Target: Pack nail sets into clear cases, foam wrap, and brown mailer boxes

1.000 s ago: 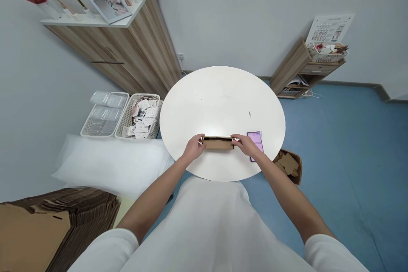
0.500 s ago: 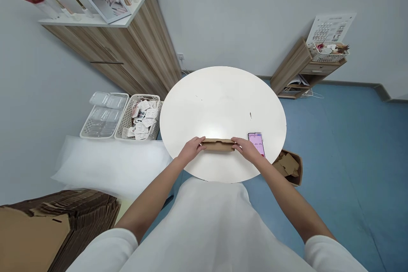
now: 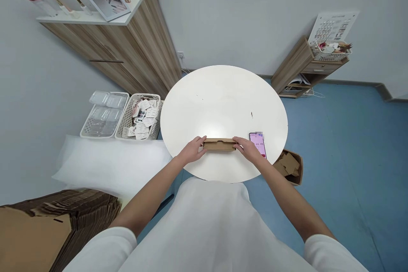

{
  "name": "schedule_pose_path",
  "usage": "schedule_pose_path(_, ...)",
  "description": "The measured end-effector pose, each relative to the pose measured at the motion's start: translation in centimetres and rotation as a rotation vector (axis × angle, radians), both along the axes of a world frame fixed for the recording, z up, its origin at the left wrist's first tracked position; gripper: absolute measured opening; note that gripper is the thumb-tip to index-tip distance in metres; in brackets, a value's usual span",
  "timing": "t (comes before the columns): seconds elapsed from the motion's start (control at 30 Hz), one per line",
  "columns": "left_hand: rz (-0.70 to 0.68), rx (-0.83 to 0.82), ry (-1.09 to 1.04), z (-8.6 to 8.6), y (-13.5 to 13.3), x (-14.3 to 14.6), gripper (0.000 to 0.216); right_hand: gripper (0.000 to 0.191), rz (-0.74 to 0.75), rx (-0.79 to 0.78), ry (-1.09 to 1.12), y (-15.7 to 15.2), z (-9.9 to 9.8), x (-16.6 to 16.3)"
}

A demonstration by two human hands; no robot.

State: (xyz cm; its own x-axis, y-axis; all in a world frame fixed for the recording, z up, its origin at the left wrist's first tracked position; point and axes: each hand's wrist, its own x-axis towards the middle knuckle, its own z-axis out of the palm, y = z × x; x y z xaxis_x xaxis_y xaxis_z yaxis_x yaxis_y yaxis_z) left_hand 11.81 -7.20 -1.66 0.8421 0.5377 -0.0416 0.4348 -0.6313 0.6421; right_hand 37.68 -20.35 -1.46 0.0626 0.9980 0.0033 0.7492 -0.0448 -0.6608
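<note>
Left hand [image 3: 192, 151] and right hand [image 3: 248, 148] pinch the 2 ends of a slim, notch-edged brown cardboard box [image 3: 219, 146].

A plain white top [image 3: 207, 225] covers the person's torso, shaded soft grey along faint lengthwise folds and rounded at its far edge. The left sleeve [image 3: 102, 250] and the right sleeve [image 3: 331, 253] are white, short and loose, with curved hems. The left hand [image 3: 191, 151] and right hand [image 3: 249, 149] are bare
</note>
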Motion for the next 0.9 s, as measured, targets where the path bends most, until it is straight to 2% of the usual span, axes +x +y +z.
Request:
schedule_pose_path(0.37,0.127,0.000,0.018,-0.5,-0.2,0.8,0.039,0.029,-0.033,-0.057,0.039,0.3,-0.7,0.3)
schedule_pose_path(0.57,0.157,-0.087,-0.029,-0.7,-1.1,0.8,0.047,0.031,-0.028,-0.040,0.046,-0.5,-0.9,-0.1)
schedule_pose_path(0.63,0.213,-0.179,-0.040,-0.6,-1.4,0.7,0.049,0.029,-0.094,-0.020,0.114,-0.7,-0.9,-0.5)
schedule_pose_path(0.7,0.329,-0.326,-0.046,-0.7,-1.4,0.7,0.052,0.027,-0.194,-0.036,0.213,-0.8,-0.9,-1.0)
schedule_pose_path(0.8,0.479,-0.604,-0.048,-0.9,-0.9,0.7,0.057,0.033,-0.356,-0.167,0.371,-0.5,-1.1,-1.3)
schedule_pose_path(0.9,0.535,-0.807,-0.050,-0.9,-0.1,0.8,0.055,0.044,-0.458,-0.310,0.526,-0.2,-1.5,-1.2)
